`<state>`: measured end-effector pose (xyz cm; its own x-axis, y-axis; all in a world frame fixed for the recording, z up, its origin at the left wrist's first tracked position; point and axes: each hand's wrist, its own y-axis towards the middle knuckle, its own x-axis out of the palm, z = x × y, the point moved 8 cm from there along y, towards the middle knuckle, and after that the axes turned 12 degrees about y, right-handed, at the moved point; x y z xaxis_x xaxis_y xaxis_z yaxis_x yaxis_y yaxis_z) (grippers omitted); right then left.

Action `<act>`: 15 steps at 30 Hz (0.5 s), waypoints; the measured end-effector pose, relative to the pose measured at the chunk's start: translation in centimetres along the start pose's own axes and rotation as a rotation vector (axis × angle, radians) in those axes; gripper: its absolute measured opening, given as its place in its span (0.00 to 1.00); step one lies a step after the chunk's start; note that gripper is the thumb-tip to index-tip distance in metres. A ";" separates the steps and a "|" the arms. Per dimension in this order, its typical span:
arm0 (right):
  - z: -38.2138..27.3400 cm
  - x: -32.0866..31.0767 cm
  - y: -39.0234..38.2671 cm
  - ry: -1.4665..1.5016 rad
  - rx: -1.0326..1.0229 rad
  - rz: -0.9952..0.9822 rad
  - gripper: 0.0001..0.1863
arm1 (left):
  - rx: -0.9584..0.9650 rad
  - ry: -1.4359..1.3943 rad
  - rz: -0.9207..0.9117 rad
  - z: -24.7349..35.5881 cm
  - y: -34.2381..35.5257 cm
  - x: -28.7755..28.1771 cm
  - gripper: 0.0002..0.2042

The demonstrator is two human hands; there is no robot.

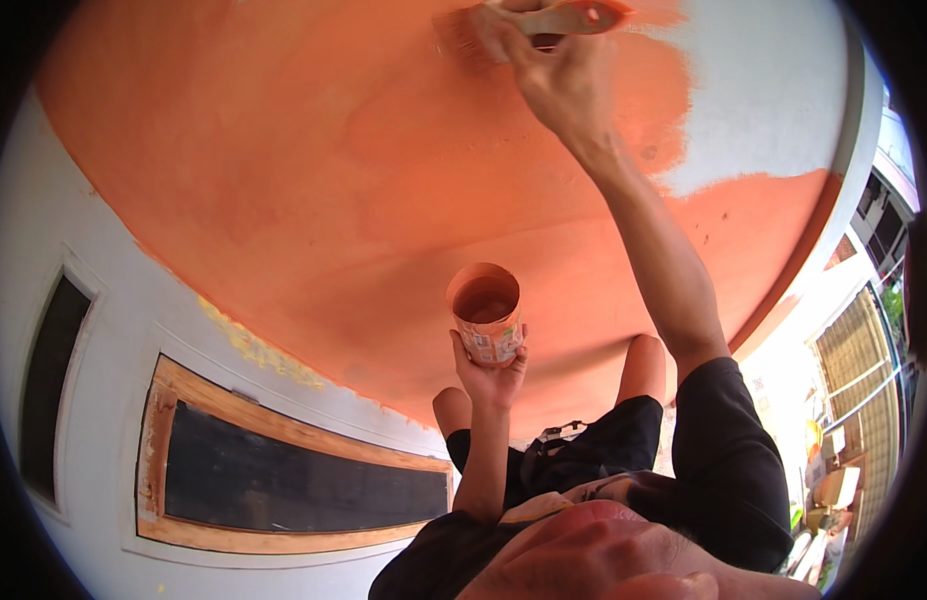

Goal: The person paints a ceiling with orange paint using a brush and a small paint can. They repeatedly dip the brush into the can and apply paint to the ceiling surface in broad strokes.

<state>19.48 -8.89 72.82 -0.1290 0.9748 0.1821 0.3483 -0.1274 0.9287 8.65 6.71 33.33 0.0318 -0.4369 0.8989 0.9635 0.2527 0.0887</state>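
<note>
I see the orange-painted ceiling filling most of the view, with one bare white patch left at the upper right, just beyond the painted edge. Below it runs a white wall with a wood-framed dark opening. My right arm goes up at full stretch from the black sleeve, and the right hand is wrapped around the handle of a paint brush, fingers closed firmly on it. The brush lies roughly level across the top of the view, its long axis left to right, bristles pointing left and pressed against the orange, handle end towards the white patch. So the unpainted area sits to the right of the brush, on the handle side. My left hand is lower and nearer me, forearm upright, fingers cupped round a small paint pot held mouth up, well apart from the brush
</note>
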 end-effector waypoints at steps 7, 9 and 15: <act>-2.6 -7.6 -0.1 -0.310 -0.381 0.246 0.07 | -0.003 -0.015 0.037 -0.2 0.3 -0.8 0.32; -3.0 -2.4 -1.4 -0.501 -0.370 0.139 0.16 | -0.014 -0.023 0.037 -0.3 0.3 -0.7 0.31; -5.4 16.6 -7.9 -0.286 -0.475 -0.534 0.18 | -0.036 -0.027 -0.034 -0.4 0.2 0.0 0.33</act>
<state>9.56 7.36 70.24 0.1002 0.9271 -0.3611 -0.1381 0.3723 0.9178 8.91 6.41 33.14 -0.0080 -0.4213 0.9069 0.9729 0.2064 0.1045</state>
